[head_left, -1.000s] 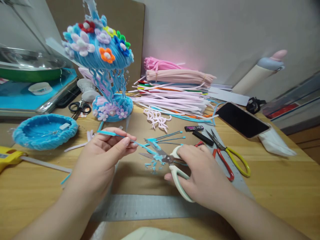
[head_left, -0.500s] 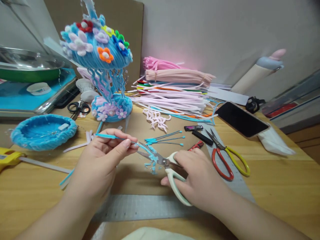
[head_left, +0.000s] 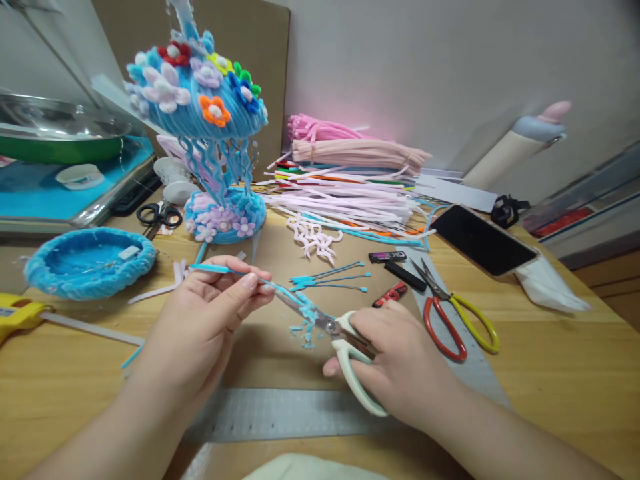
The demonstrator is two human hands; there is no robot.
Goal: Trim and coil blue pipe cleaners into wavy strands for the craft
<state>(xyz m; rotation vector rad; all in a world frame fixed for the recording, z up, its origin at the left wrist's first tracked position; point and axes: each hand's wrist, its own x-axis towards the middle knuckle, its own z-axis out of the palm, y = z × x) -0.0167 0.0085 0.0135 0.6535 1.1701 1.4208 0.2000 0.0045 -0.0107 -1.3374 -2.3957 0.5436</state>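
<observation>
Two hands busy: the left hand (head_left: 210,303) pinches a blue fuzzy strand (head_left: 213,269) jutting toward the right hand (head_left: 403,353), which grips scissors (head_left: 343,349); their blades, parted moments ago, now close together beside it, another snip, apparently, by blue clippings (head_left: 308,341).

A dark-screened smartphone (head_left: 484,240) lies on the wooden table (head_left: 555,360), overlapping a white packet (head_left: 555,287). Farther back, a cream bottle (head_left: 505,153) with a pink top stands near the wall (head_left: 415,60). At left, a steel-lined green bowl (head_left: 60,151) sits behind a small white dish (head_left: 80,177); black-handled scissors (head_left: 173,215) lie near a clear spool (head_left: 170,171).
</observation>
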